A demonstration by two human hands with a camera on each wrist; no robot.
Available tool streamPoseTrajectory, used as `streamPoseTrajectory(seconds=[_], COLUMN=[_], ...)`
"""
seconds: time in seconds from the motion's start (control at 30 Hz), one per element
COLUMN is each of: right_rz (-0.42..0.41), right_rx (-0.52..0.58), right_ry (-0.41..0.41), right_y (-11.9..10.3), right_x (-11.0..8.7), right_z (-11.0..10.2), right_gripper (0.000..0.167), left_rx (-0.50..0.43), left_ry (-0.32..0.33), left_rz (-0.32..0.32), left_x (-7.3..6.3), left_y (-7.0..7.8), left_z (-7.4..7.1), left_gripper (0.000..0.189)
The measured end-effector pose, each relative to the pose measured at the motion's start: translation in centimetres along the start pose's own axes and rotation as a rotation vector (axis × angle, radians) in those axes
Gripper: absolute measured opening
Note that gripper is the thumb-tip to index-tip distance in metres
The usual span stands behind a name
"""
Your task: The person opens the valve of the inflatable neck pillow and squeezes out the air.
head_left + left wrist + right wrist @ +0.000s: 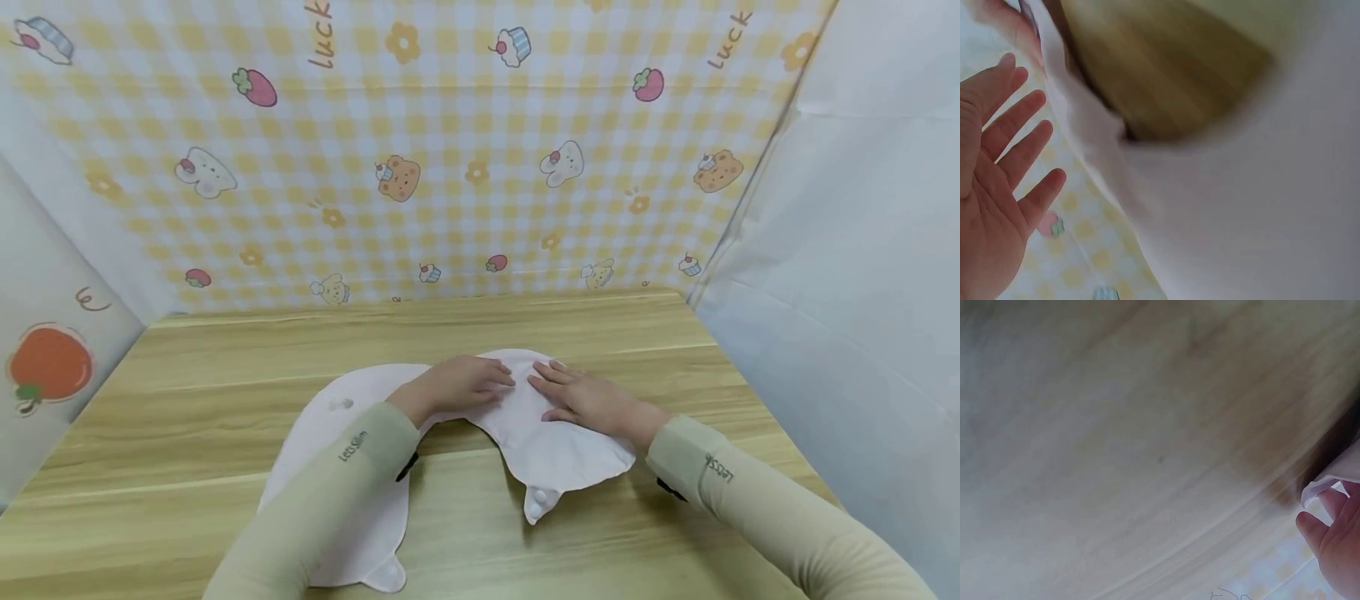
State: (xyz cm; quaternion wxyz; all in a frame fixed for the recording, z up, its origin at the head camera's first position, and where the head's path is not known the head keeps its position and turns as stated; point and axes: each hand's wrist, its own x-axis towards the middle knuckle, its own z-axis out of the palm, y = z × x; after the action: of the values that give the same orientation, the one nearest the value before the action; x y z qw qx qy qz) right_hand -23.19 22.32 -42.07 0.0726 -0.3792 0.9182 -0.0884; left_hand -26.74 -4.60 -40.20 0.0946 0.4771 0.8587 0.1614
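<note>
A pale pink, U-shaped neck pillow (517, 408), soft and rather flat, lies on the table with its curve toward the back. Each end has a small tab; the right tab (540, 498) shows round snaps. My left hand (459, 385) is over the top of the curve, palm down, its fingers extended and slightly spread in the left wrist view. On the right arm of the pillow my right hand (588, 404) lies with fingers spread, touching the wrinkled fabric. The left sleeve covers part of the pillow's left side. In the right wrist view only part of the right hand (1338, 550) shows beside the fabric edge (1329, 478).
The wood-grain table (225, 350) surrounds the pillow. A yellow checked cloth (465, 108) with cartoon prints hangs behind it. White sheets flank both sides, the right sheet (840, 250) close to the table edge.
</note>
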Motion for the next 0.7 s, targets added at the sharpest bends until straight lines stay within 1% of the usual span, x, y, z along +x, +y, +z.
streamPoseTrajectory(seconds=[0.13,0.23,0.47,0.63,0.7], right_rz=[0.009,0.01,0.008,0.009,0.006], right_rx=[0.024,0.041,0.063,0.06,0.059], right_ry=[-0.011,-0.006,0.001,0.001,0.001], right_y=[0.1,0.3,0.6,0.8,0.9], right_x=[0.0,0.0,0.1,0.2,0.2], right_z=[0.0,0.0,-0.3,-0.1,0.1], right_gripper=[0.064,0.064,0.066,0.066,0.066], left_rx=[0.005,0.024,-0.004,0.002,0.0], left_ry=[-0.059,-0.106,-0.169,-0.194,-0.194], left_rz=[-0.032,-0.072,-0.16,-0.195,-0.202], left_x=[1.2,1.4,0.3,-0.2,-0.5], left_y=[0.7,0.8,0.3,-0.1,-0.3], left_z=[0.7,0.9,0.6,0.5,0.5], left_gripper=[0.035,0.04,0.054,0.058,0.058])
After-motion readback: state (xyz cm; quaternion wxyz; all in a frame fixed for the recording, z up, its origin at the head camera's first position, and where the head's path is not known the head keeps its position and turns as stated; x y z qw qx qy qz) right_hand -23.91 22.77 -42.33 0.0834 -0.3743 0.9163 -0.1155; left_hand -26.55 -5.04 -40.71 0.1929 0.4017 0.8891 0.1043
